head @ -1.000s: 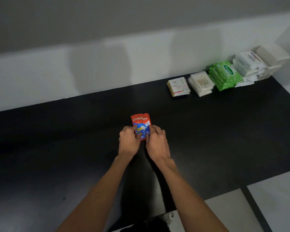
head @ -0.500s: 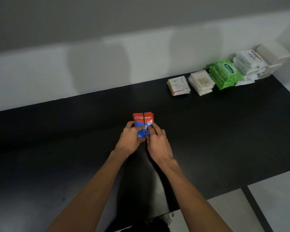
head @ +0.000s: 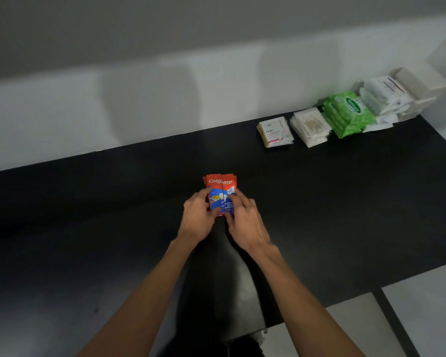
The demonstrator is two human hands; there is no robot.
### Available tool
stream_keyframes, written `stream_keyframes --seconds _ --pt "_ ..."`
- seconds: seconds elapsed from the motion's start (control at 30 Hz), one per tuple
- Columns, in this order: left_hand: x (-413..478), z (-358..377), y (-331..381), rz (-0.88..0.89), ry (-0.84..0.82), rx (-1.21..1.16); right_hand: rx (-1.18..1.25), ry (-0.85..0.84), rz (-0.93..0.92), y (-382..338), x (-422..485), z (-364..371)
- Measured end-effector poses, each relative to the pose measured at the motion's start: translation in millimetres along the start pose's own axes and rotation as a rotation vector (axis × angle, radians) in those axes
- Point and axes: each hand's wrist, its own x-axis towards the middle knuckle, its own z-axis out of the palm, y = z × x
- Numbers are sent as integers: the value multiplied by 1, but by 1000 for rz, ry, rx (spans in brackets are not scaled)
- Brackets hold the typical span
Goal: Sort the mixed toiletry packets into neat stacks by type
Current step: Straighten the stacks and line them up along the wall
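A small stack of red and blue Colgate packets (head: 220,188) lies in the middle of the black table (head: 88,215). My left hand (head: 197,217) grips the stack's left side, thumb on top. My right hand (head: 243,220) holds the right side, fingers over the top packet, which sits slightly offset from the one under it. At the back right stand sorted stacks in a row: Dove sachets (head: 274,132), clear cotton-bud packets (head: 310,126), green wipes packs (head: 346,113) and white packs (head: 382,96).
White boxes (head: 421,86) are piled in the far right corner against the white wall. The table's front edge runs at lower right, with pale floor (head: 422,318) beyond it. My feet show under the table edge.
The Colgate packets went from tilted up toward me to lying flatter on the table. Both hands shifted their fingers on the stack, with two packets now showing side by side.
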Motion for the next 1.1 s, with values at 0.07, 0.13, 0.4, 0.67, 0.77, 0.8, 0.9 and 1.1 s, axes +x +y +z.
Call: stream_keyframes --seconds 0.07,0.13,0.4,0.67,0.77,0.8,0.9,1.1 --pt "-4 1 1 19 -12 -24 -13 -11 -24 3 1 -1" --pt "-6 2 1 48 -32 -31 -26 -19 -38 6 1 -1" --pt "5 14 8 115 19 113 -23 -14 -77 17 17 -5" --pt "31 37 33 95 98 205 -71 -62 -120 36 49 -23" --pt "44 43 39 44 113 224 -94 -60 -129 42 60 -27" --pt "48 43 42 34 115 228 -100 -55 -133 43 64 -28" --pt "62 45 51 34 116 255 -113 -42 -133 50 77 -33" --pt "95 51 69 -28 51 367 -149 -31 -130 57 105 -46"
